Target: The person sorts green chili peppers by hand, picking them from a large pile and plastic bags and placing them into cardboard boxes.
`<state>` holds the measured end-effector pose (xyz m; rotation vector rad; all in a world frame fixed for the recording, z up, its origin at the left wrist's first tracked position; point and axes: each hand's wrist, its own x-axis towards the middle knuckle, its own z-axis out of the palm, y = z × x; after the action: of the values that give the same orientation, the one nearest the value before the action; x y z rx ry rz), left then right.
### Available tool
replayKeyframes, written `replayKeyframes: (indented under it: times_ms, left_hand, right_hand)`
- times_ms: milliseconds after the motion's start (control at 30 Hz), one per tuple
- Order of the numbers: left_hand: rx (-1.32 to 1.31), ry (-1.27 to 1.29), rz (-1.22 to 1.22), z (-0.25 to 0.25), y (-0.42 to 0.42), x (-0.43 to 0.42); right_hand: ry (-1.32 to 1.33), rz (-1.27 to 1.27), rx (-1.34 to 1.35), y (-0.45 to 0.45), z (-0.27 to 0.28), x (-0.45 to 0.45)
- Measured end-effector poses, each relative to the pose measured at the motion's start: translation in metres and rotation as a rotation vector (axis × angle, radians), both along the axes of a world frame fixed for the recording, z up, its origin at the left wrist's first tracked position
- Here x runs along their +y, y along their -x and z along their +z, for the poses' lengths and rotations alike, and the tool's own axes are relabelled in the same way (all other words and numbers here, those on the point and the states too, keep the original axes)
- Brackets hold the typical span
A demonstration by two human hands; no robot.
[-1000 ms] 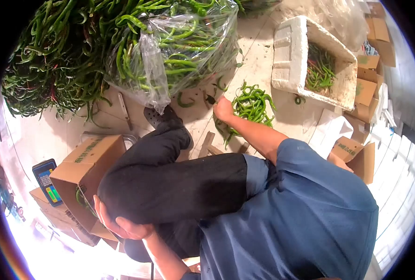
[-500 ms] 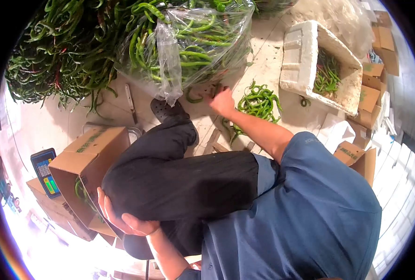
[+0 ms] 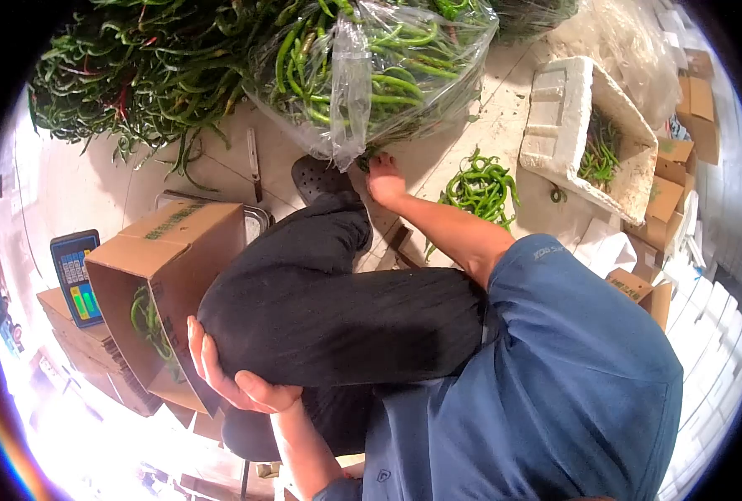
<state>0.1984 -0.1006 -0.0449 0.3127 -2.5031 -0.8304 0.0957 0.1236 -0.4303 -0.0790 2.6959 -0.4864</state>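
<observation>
My left hand [image 3: 242, 380] rests against the knee of my dark trousers [image 3: 338, 326], its thumb apart from the fingers and nothing held. Beyond the knee, my right hand [image 3: 385, 179] is low over the floor, between my dark shoe [image 3: 319, 179] and a loose pile of green peppers [image 3: 479, 190]. Its fingers are bent together at the lower edge of a clear plastic bag [image 3: 351, 92] of green peppers. A bit of dark green shows beside the fingertips; what they pinch is too small to make out.
Top left holds a large heap of peppers [image 3: 162, 75]. At right lies a white foam box [image 3: 559, 125] with peppers inside. A cardboard box [image 3: 166, 242] and a device with keys [image 3: 76, 275] are at left. More cartons [image 3: 701, 104] line the right side.
My right hand has moved left from beside the loose pile to the bag's lower edge. My left hand stays on the knee. The whole view has shifted. A hand at the right no longer shows.
</observation>
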Motion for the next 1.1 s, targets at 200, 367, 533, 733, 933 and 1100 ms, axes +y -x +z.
replayKeyframes:
  times_ms: [200, 367, 533, 733, 933, 1100]
  left_hand:
    - [0.046, -0.076, 0.008, -0.002, 0.003, 0.003]
    - [0.016, -0.127, 0.027, -0.003, -0.004, -0.003]
    - [0.073, -0.148, 0.004, -0.007, -0.005, -0.007]
    - [0.112, -0.214, 0.011, -0.007, -0.005, -0.004]
    - [0.124, -0.215, -0.04, -0.001, 0.0, 0.006]
    - [0.132, -0.171, -0.064, 0.0, 0.0, 0.004]
  right_hand:
    - [-0.07, 0.026, 0.087, -0.019, -0.02, 0.033]
    - [-0.018, 0.054, -0.053, -0.018, -0.015, 0.046]
    - [0.139, 0.346, -0.245, -0.019, 0.001, 0.074]
    - [0.506, -0.191, -0.437, -0.022, 0.129, 0.115]
    - [0.61, -0.771, -0.22, 0.006, 0.246, 0.272]
    - [0.266, -0.721, 0.168, 0.033, 0.263, 0.48]
